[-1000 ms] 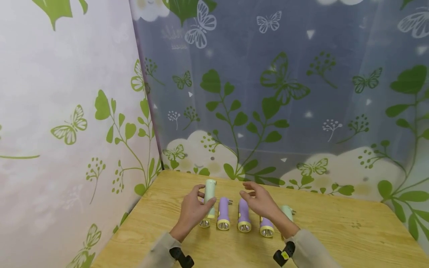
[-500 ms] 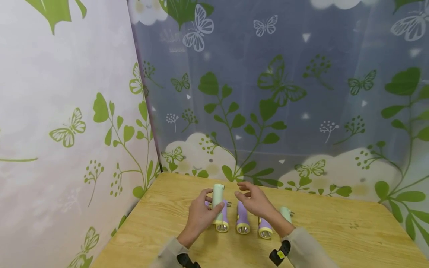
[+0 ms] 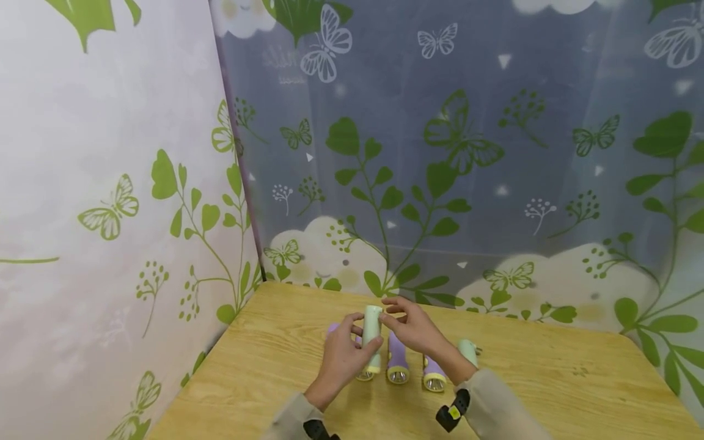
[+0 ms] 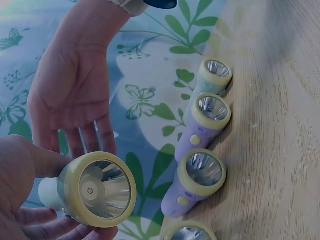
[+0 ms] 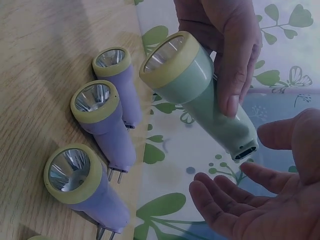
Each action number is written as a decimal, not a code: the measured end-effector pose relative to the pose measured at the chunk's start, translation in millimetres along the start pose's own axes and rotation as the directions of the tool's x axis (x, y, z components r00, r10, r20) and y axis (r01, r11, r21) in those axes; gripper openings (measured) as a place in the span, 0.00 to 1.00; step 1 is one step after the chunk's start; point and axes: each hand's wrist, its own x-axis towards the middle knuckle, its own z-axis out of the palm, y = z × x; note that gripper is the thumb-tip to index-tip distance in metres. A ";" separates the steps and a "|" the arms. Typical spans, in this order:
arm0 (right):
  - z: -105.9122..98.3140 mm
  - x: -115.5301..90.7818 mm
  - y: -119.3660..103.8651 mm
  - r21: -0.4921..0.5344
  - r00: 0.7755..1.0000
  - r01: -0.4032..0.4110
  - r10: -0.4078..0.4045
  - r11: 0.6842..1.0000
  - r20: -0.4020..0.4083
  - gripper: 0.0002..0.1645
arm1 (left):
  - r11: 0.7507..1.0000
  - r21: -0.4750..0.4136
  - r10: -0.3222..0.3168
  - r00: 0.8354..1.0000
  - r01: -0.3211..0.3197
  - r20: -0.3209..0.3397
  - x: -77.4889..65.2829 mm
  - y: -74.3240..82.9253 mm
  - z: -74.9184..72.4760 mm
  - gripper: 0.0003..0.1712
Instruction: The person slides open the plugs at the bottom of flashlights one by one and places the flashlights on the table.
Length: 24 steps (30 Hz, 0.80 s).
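Observation:
My left hand (image 3: 343, 354) grips a mint-green flashlight (image 3: 371, 324) with a pale yellow rim, its thumb along one side of the barrel. In the left wrist view, the lens (image 4: 107, 190) faces the camera. My right hand (image 3: 412, 326) is beside the tail end, fingers spread and relaxed. The right wrist view shows a dark slot (image 5: 246, 151) in that tail, with thumb and fingertips close around it. Below the hands, a row of purple flashlights lies on the table, including one in the middle (image 3: 398, 357) and another further right (image 3: 434, 373); the left ones are partly hidden.
A second mint-green flashlight (image 3: 469, 350) with metal plug prongs lies at the row's right end, partly behind the right forearm. The wooden table (image 3: 550, 379) meets a patterned curtain (image 3: 495, 201) at the back and a pale printed wall (image 3: 110, 153) on the left.
My left hand has carried the green flashlight to the right, over the row, up to my right hand. The right hand has shifted slightly left, and the gap between them has narrowed.

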 end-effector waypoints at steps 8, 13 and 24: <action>0.5 0.7 -0.3 0.013 0.998 0.054 -0.054 0.998 0.014 0.21 | 1.000 -0.004 -0.010 1.000 0.010 0.015 0.3 7.1 8.3 0.34; 1.2 1.0 -0.1 0.045 0.996 0.068 -0.071 0.997 0.057 0.20 | 1.000 0.023 -0.007 1.000 0.007 0.013 -0.1 8.3 10.4 0.34; 3.2 2.6 0.7 0.058 0.995 0.064 -0.068 0.996 0.074 0.19 | 0.999 0.035 -0.029 1.000 0.029 0.006 -0.7 9.4 11.9 0.35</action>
